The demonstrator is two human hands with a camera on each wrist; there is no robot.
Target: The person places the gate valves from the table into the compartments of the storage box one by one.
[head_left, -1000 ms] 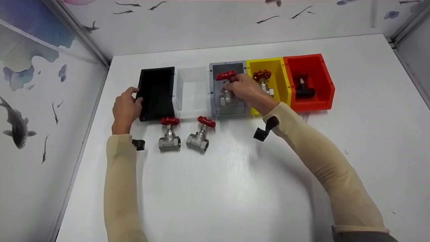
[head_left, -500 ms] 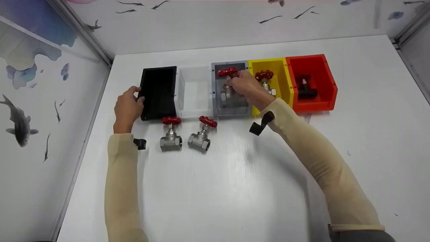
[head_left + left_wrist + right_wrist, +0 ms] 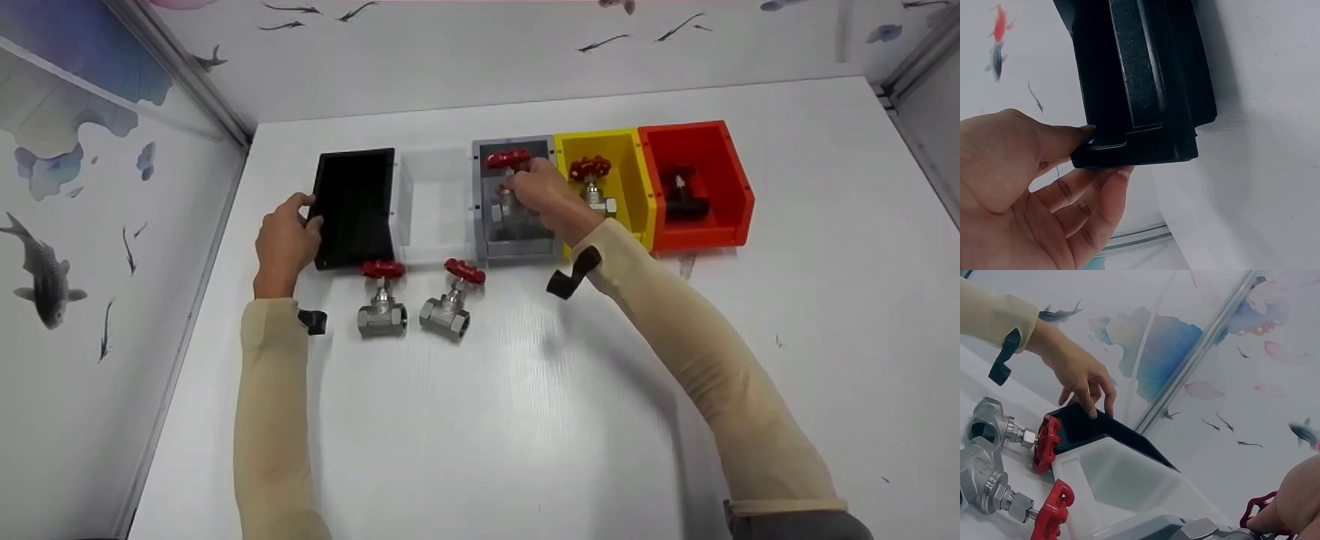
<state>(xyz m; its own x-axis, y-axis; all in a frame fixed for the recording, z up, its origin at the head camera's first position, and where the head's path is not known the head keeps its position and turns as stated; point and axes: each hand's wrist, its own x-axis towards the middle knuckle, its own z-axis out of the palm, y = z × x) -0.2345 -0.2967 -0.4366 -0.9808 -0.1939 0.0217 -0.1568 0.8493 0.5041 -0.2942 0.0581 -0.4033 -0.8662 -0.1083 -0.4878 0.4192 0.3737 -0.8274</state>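
My right hand (image 3: pixel 546 187) grips a gate valve (image 3: pixel 504 210) with a red handwheel, just below the wheel. That valve is inside the grey bin (image 3: pixel 517 250); whether it touches the floor I cannot tell. The black bin (image 3: pixel 1179 84) has its side wall pinched by my left hand (image 3: pixel 1044 185), thumb on the inner side and fingers outside. In front of the bins, two more red-wheeled valves lie on the table: one valve (image 3: pixel 382 319) before the black bin and another valve (image 3: pixel 446 315) before the white bin (image 3: pixel 436 202).
A yellow bin (image 3: pixel 636 187) holds a red-wheeled valve (image 3: pixel 592 187). Beside it, the red bin (image 3: pixel 716 180) contains a dark T-shaped valve (image 3: pixel 685 205). All bins stand side by side on the white table (image 3: pixel 480 435), with printed wall panels (image 3: pixel 465 60) behind and at the left.
My right hand has lowered the valve a little deeper into the grey bin, and its wrist has shifted slightly left. The left hand keeps its place on the black bin.
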